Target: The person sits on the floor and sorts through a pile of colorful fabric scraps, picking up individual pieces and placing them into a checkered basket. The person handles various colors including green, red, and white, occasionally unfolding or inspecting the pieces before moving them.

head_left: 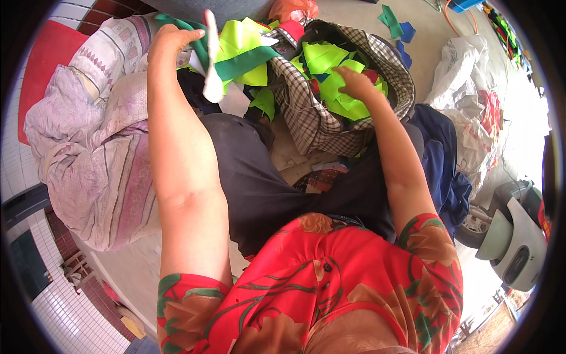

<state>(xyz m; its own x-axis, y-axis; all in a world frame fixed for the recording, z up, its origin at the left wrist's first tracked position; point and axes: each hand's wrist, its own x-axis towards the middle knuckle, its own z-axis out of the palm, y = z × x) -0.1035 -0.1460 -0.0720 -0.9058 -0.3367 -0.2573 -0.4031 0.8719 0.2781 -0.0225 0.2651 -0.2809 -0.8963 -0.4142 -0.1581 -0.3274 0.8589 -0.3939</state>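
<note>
Right hand (357,84) at lime scraps (349,107), checked bag (315,131)

Through my remote feed I see a pale, smooth, bare floor (429,59) carrying everything. On it I find a black-and-white checked fabric bag (306,127), standing with its mouth open. Beyond its far right side I make out a flat dark-green cloth scrap (390,21) and, beside that, a blue cloth scrap (407,32), both lying loose. Further right I have a crumpled white plastic sack (451,88) slumped on the floor. At the far edge I see a knotted orange-red plastic bag (295,9).
</note>
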